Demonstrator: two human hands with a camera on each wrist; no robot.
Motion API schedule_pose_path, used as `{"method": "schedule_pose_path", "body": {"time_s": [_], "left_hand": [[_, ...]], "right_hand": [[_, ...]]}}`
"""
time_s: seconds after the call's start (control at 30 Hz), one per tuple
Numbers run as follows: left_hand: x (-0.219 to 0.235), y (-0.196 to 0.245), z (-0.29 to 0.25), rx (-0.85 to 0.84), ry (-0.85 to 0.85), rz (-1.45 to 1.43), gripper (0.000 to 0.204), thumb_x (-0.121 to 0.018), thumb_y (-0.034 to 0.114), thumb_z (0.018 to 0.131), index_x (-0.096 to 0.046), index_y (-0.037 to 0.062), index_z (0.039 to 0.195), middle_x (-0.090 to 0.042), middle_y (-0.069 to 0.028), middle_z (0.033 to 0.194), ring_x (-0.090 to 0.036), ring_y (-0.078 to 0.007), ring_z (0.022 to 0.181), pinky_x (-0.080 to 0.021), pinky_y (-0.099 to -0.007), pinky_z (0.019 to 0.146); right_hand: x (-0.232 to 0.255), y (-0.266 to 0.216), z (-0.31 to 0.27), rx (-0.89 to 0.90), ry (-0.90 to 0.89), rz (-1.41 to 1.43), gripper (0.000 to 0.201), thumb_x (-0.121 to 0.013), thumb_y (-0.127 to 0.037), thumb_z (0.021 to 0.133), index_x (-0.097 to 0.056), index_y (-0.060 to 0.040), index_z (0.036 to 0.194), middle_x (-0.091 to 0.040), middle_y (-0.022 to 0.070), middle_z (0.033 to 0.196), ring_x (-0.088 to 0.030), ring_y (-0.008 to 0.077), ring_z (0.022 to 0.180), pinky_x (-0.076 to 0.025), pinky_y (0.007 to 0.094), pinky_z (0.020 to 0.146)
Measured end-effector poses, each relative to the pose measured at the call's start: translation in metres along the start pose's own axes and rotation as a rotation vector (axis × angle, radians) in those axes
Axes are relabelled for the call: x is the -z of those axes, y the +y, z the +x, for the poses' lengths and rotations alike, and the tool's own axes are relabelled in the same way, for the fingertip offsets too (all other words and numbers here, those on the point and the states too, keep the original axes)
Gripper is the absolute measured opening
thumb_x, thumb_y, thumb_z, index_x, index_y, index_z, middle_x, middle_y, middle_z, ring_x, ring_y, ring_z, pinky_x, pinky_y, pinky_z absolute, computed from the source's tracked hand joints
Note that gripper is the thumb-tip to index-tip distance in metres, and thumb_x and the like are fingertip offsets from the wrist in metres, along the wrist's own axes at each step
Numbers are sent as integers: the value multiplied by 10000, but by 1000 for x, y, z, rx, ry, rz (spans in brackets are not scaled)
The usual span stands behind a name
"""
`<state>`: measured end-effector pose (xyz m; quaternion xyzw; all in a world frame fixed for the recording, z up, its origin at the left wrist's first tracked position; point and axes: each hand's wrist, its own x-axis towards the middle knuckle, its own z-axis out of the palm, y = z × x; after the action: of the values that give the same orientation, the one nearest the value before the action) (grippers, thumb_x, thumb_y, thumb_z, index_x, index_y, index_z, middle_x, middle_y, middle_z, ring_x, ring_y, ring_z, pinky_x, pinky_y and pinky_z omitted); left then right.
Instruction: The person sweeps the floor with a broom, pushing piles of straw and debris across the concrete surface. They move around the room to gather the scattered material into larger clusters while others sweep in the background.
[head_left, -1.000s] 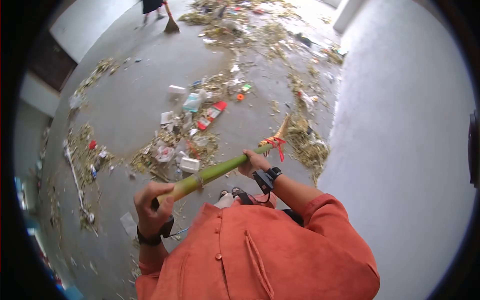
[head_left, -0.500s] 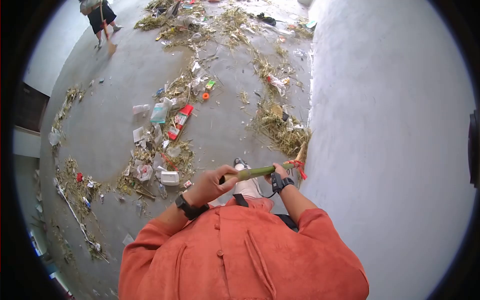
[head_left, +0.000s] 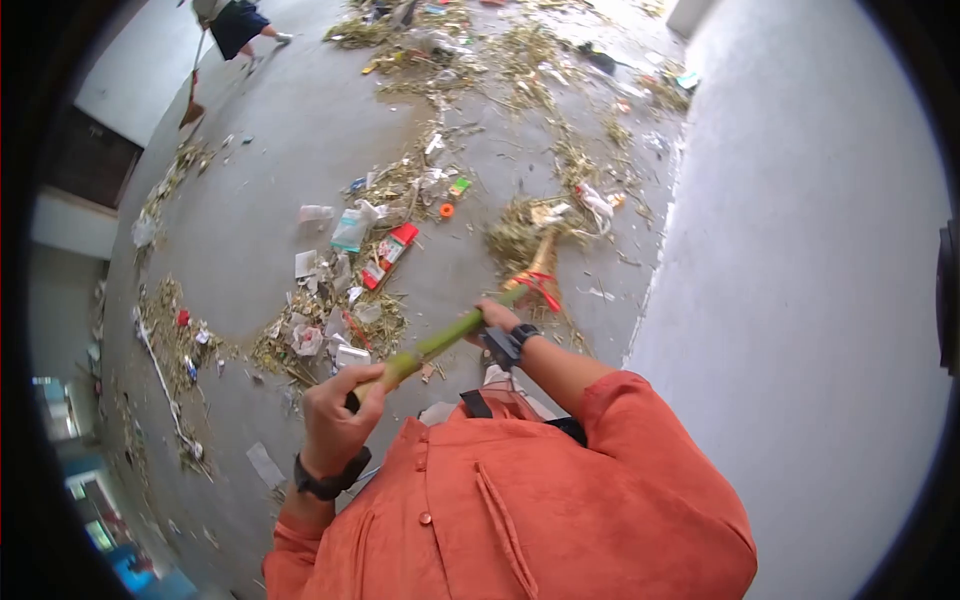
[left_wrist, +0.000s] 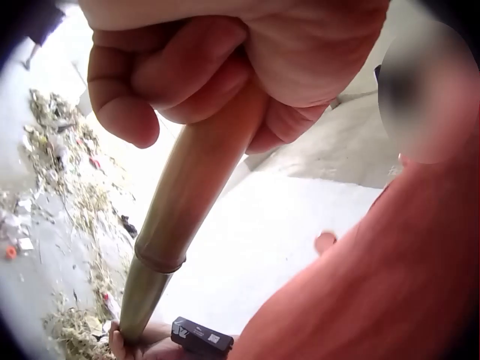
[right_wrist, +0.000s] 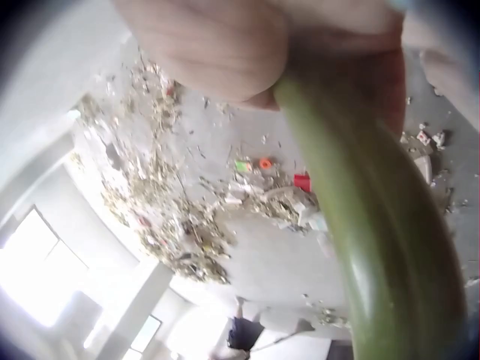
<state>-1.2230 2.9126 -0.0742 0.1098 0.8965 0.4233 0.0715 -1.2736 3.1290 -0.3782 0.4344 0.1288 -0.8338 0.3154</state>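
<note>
I hold a broom with a thick green bamboo handle (head_left: 440, 342). My left hand (head_left: 335, 415) grips its top end, fingers wrapped round the pale bamboo (left_wrist: 199, 172) in the left wrist view. Lower down, my right hand (head_left: 498, 320) grips the handle just above a red tie (head_left: 541, 288); in the right wrist view the green shaft (right_wrist: 375, 225) runs out of that hand. The tan broom head (head_left: 543, 258) points forward, blurred, at a heap of straw (head_left: 512, 235) on the floor. Its tip overlaps the heap's right side in the head view.
A white wall (head_left: 790, 300) runs along the right. To the left lies straw with a red box (head_left: 390, 255), an orange ring (head_left: 446, 210) and plastic litter. A long white stick (head_left: 160, 370) lies farther left. Another person (head_left: 235, 28) holds a broom at the far left.
The broom head has swung from beside the wall forward and left, and the straw heap has shifted away from the wall. My left hand has moved left and down. The other person has moved.
</note>
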Motion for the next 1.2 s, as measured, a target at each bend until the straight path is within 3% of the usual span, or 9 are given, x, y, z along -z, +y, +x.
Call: {"method": "schedule_pose_path", "body": {"time_s": [0.17, 0.23, 0.37, 0.6, 0.87, 1.0, 1.03, 1.13, 1.2], "left_hand": [[11, 40, -1, -410, 97, 371, 266, -703, 140, 602, -626, 90, 851, -514, -59, 564, -494, -239, 467, -392, -339, 459], [25, 49, -7, -413, 93, 439, 273, -704, 138, 592, -625, 85, 848, -507, -54, 564, -489, -230, 463, -389, -337, 457], [63, 50, -23, -448, 189, 423, 263, -660, 114, 584, -616, 65, 839, -518, -65, 603, -492, -237, 497, -400, -332, 492], [102, 30, -9, -147, 408, -71, 225, -554, 126, 654, -588, -9, 831, -559, -70, 755, -531, -161, 676, -423, -280, 653], [16, -10, 65, -56, -313, -278, 128, -576, 48, 733, -585, 16, 856, -566, -33, 735, -526, -73, 642, -427, -234, 568], [-61, -19, 59, -2, -635, -333, 158, -628, 142, 769, -579, 37, 877, -553, -22, 609, -518, -75, 541, -412, -238, 497], [-79, -18, 48, -80, -593, -294, 170, -636, 162, 768, -582, 42, 876, -562, -34, 602, -529, -86, 536, -415, -237, 498], [-73, -13, 36, -132, -507, -111, 174, -644, 194, 766, -598, 62, 869, -592, -68, 627, -557, -118, 536, -428, -239, 503], [-50, -27, 38, -114, -417, -159, 147, -636, 161, 764, -607, 56, 862, -590, -55, 626, -557, -108, 543, -428, -241, 504]], "right_hand": [[-130, 6, 31, 32, -117, -147, 195, -498, -195, 842, -428, -44, 945, -547, 95, 760, -581, 236, 684, -520, 375, 673], [-159, 17, 42, 118, -417, -167, 170, -485, -193, 848, -422, -54, 923, -535, 93, 723, -577, 236, 654, -507, 397, 666], [-181, 35, 12, -67, -418, -128, 217, -491, -231, 864, -436, -22, 877, -527, 91, 741, -583, 264, 774, -484, 434, 727], [-113, 49, -62, -157, -280, -53, 321, -462, -303, 885, -406, 0, 977, -520, 124, 918, -535, 255, 913, -452, 423, 840], [69, 49, -109, 6, -28, 449, 308, -474, -232, 887, -409, 6, 1071, -505, 159, 1047, -514, 279, 984, -440, 422, 864], [136, 49, -125, 81, 265, 380, 228, -535, -222, 851, -470, -17, 926, -524, 89, 882, -556, 208, 812, -521, 344, 665], [183, 35, -115, -319, -112, 522, 252, -542, -248, 842, -466, -20, 918, -535, 85, 881, -567, 207, 806, -523, 343, 598], [160, 53, -91, 102, 312, 350, 254, -528, -265, 844, -465, -30, 918, -543, 79, 860, -576, 208, 748, -513, 345, 562], [134, 49, -84, 18, 246, 319, 231, -503, -260, 853, -464, -41, 915, -544, 70, 829, -578, 209, 697, -507, 343, 561]]}}
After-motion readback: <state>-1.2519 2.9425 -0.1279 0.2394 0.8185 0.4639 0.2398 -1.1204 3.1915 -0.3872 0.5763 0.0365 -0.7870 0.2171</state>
